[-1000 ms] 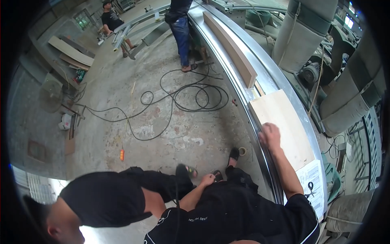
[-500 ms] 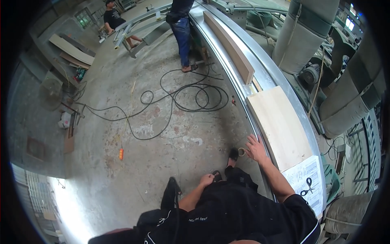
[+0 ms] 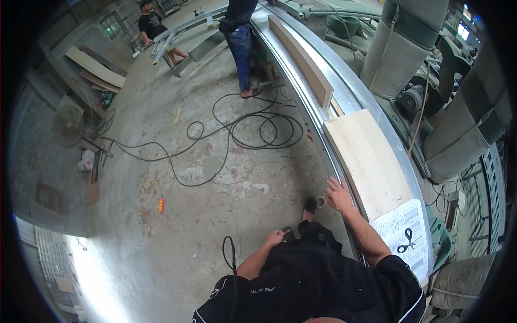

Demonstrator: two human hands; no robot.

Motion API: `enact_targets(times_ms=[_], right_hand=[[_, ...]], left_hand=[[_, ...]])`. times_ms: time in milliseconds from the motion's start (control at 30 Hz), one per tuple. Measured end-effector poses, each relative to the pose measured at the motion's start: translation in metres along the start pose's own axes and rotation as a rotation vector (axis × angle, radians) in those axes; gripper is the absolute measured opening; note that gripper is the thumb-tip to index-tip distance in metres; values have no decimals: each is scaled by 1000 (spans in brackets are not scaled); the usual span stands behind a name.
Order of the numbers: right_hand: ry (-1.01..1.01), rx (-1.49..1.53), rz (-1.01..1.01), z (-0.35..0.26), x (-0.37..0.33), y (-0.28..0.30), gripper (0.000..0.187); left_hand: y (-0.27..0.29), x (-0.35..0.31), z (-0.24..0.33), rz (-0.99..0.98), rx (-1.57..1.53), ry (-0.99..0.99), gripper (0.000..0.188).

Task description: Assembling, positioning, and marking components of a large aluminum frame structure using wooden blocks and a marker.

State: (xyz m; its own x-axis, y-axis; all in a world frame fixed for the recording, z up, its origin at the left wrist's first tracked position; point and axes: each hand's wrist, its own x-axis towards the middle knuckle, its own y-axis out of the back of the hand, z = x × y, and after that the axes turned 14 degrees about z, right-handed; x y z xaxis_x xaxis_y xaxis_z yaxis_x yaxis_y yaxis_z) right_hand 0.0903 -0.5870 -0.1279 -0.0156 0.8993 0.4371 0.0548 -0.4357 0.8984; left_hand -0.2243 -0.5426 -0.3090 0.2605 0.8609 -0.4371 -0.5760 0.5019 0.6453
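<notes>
My right hand [image 3: 338,195] is open, its fingers spread over the near edge of a long metal sliding table [image 3: 318,110]. Close to its fingertips is a tan ring like a roll of tape [image 3: 321,202]; whether they touch, I cannot tell. My left hand [image 3: 276,237] hangs low beside my dark clothes, fingers curled, their inner side hidden. On the table lies a wide pale wooden board [image 3: 369,161], with a narrow brown plank [image 3: 304,62] on edge beyond it. Black-handled scissors [image 3: 407,241] rest on a printed paper sheet [image 3: 388,229] near my right forearm.
A person in blue trousers [image 3: 239,54] stands by the table's far end; another person [image 3: 151,24] sits further left. Black cable [image 3: 264,129] lies coiled on the concrete floor, near an orange object [image 3: 161,205]. Large grey bags [image 3: 401,48] and a motor [image 3: 411,98] stand right.
The board, plank, paper and scissors have shifted slightly away from me along the table. My hands are nearly where they were. A dark shape at lower left is gone, leaving a black cord loop.
</notes>
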Motion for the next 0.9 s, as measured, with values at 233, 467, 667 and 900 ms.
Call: enact_targets(times_ms=[233,467,667,900], right_hand=[[3,12,-23,5,-5,-4,20],[0,-30,-18,4,3,-8,19],[12,-32,53,7,6,-13,16],[15,-89,-37,10,12,-12,20]], left_hand=[[-7,-6,-4,10,18,-5,36],[-22,-9,-22,6,-7,21,34],[-29,-15,-31,13,-39,22,36],[-30,-33,-29,10,-40,50,33]])
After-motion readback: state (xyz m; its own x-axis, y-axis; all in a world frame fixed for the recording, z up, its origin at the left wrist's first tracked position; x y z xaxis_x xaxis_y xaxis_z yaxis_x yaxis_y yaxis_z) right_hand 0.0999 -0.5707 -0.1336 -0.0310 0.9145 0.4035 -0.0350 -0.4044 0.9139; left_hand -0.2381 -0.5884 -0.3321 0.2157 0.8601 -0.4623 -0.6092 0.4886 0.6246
